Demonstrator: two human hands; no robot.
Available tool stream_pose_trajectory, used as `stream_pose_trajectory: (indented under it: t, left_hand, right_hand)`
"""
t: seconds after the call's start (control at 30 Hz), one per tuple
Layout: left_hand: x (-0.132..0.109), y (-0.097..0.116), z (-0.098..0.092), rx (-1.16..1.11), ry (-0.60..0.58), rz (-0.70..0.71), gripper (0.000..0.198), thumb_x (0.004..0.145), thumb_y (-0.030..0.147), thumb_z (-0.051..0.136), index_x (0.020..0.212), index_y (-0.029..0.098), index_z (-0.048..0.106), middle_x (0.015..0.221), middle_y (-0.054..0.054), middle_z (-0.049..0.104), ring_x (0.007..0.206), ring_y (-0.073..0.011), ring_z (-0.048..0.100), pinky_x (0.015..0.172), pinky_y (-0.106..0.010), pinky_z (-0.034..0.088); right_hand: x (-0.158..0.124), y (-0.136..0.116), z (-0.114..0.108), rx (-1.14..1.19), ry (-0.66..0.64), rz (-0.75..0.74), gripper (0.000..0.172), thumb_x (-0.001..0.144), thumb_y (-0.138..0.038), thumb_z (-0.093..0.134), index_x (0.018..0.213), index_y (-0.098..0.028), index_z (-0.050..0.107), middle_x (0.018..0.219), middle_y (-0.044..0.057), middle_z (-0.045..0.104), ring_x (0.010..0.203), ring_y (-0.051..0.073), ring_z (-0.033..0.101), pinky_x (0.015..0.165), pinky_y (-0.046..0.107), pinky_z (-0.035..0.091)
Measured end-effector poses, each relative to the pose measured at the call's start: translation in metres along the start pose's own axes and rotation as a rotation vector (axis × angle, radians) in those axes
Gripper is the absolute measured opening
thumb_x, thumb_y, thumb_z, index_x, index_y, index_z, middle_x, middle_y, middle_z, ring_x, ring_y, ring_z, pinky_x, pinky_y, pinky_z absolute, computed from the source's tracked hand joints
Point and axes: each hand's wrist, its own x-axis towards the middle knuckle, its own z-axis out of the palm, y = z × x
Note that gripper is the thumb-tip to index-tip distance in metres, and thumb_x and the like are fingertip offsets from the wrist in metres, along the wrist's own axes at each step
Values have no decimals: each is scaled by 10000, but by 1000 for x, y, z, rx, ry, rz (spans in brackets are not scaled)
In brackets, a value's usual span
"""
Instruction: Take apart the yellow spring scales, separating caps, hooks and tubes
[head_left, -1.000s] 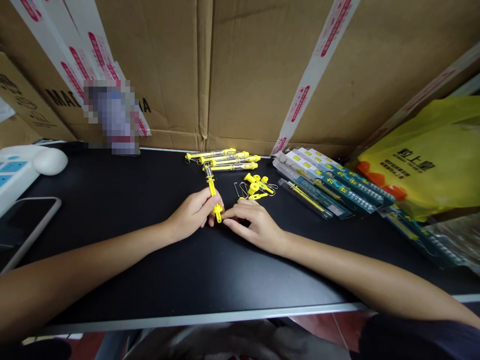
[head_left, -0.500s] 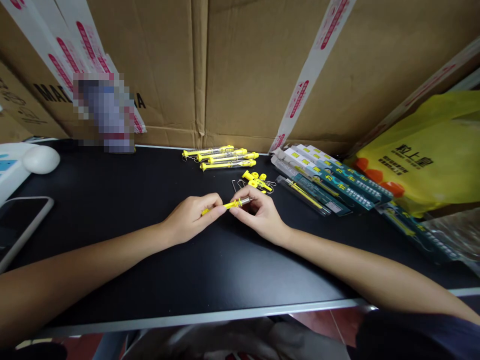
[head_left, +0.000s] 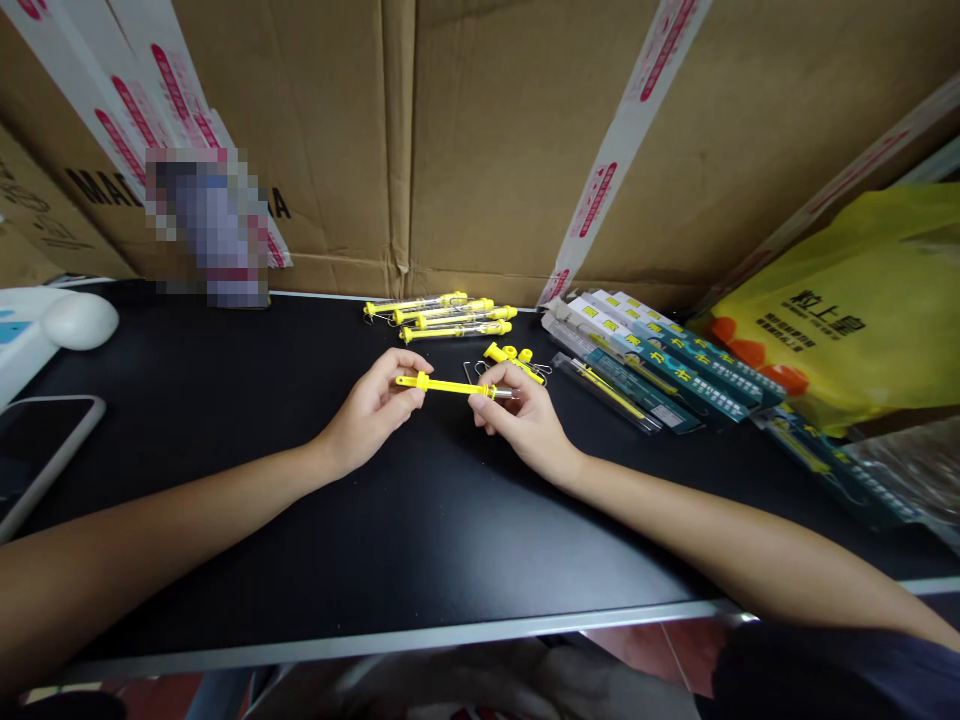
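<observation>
My left hand (head_left: 375,402) pinches the left end of a yellow spring scale rod (head_left: 456,386), near its ringed tip and collar. On the rod's right end, where a silvery metal spring (head_left: 507,393) shows, the fingers of my right hand (head_left: 526,418) are closed. The rod lies level between both hands, above the black table. Just behind my right hand is a small pile of yellow caps and rod parts (head_left: 513,357) with bent wire hooks (head_left: 472,372), partly covered by the fingers. Farther back, several clear-tubed spring scales (head_left: 457,328) with yellow ends lie side by side.
Several green and white boxes (head_left: 660,345) and a packed scale (head_left: 611,392) lie at the right, beside a yellow plastic bag (head_left: 840,310). A phone (head_left: 45,455) and a white device (head_left: 37,325) are at the left. Cardboard boxes (head_left: 480,140) stand behind the black table (head_left: 420,560).
My left hand has shifted up and left, opening a gap between the hands and exposing most of the yellow rod, which now lies nearly level. The right hand stays on the spring end.
</observation>
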Motion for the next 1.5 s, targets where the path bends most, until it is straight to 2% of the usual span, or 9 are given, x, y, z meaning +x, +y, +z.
stream_pose_trajectory:
  t: [0.13,0.3,0.5,0.8,1.0,1.2,1.3,1.5]
  left_hand:
    - [1,-1,1,75,28,24,227,835,295,566,1005,167,487,729,36,486,514,-35,383,456,-162,326]
    - [1,-5,4,128,-28,9,223,823,284,598,980,168,493,794,15,556,543,-34,440,493,-154,377]
    - [0,-7,4,132,-42,-3,252,801,294,633,988,174,515,796,21,539,571,-47,484,507,-163,429]
    - [0,-8,2,183,-43,1,248,803,303,632,993,172,541,815,15,533,552,-41,488,506,-168,430]
    - [0,-5,0,279,-22,36,282,833,317,594,1087,197,578,858,0,526,577,-44,481,545,-177,430]
    - [1,0,0,345,-37,83,282,921,336,446,1083,198,629,840,-15,518,556,-47,471,512,-182,410]
    - [1,0,0,352,-36,97,283,921,342,447,1069,195,638,865,-22,529,561,-48,475,513,-180,414]
    - [1,2,1,337,-35,82,267,905,325,481,1068,186,642,843,-7,522,573,-47,484,527,-181,417]
  right_hand:
    - [0,-3,0,5,-8,16,322,744,-434,681,762,-196,464,554,-72,502,442,57,443,426,187,377]
    - [-1,-3,-1,55,20,2,264,825,-426,592,783,-195,469,547,-69,511,401,46,409,371,171,308]
    - [0,0,-3,161,89,15,255,829,-421,591,822,-211,448,523,-79,516,359,47,398,331,160,268]
    - [3,5,-8,209,160,3,244,866,-450,529,833,-224,440,545,-82,494,365,49,396,321,157,254]
    - [7,5,-13,214,252,-12,297,889,-498,426,771,-226,411,578,-54,479,418,74,406,336,173,270]
    - [11,2,-18,193,208,-23,351,892,-508,394,686,-226,359,520,-57,425,397,77,355,353,188,263]
    - [11,4,-18,143,166,-13,352,878,-514,448,697,-226,361,491,-69,448,382,73,368,347,183,271]
    - [6,3,-15,-5,-20,33,326,826,-467,585,754,-217,388,445,-106,422,337,49,340,355,179,238]
